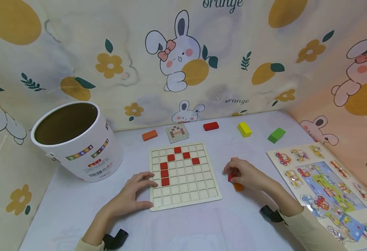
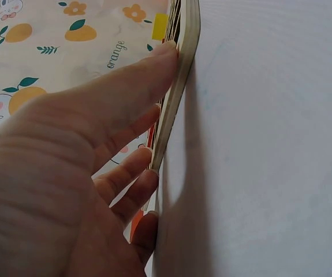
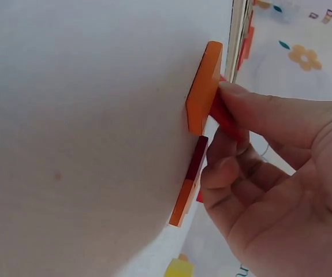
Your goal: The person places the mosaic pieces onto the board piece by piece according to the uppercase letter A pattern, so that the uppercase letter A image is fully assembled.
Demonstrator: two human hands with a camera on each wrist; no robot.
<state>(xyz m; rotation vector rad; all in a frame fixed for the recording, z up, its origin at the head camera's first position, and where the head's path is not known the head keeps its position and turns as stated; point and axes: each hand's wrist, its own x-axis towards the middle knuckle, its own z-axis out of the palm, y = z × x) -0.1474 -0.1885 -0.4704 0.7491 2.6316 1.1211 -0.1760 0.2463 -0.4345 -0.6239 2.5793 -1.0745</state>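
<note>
A cream grid board (image 1: 189,191) lies flat, with several red square tiles (image 1: 165,173) in some of its cells. My left hand (image 1: 128,195) rests at the board's left edge; in the left wrist view its thumb (image 2: 148,72) and fingertips touch the rim. Right of the board, my right hand (image 1: 249,174) pinches a red tile (image 3: 226,118) between thumb and fingers. Close to it is an orange tile (image 3: 203,89), with a dark red tile (image 3: 197,158) and another orange one (image 3: 181,202) farther along. My right fingers partly hide these tiles in the head view.
Behind the board lie a small pattern card (image 1: 177,133), an orange block (image 1: 150,135), a red block (image 1: 211,126), a yellow block (image 1: 244,129) and a green block (image 1: 276,135). A white bucket (image 1: 86,153) stands at left. At right lies a picture puzzle board (image 1: 288,179).
</note>
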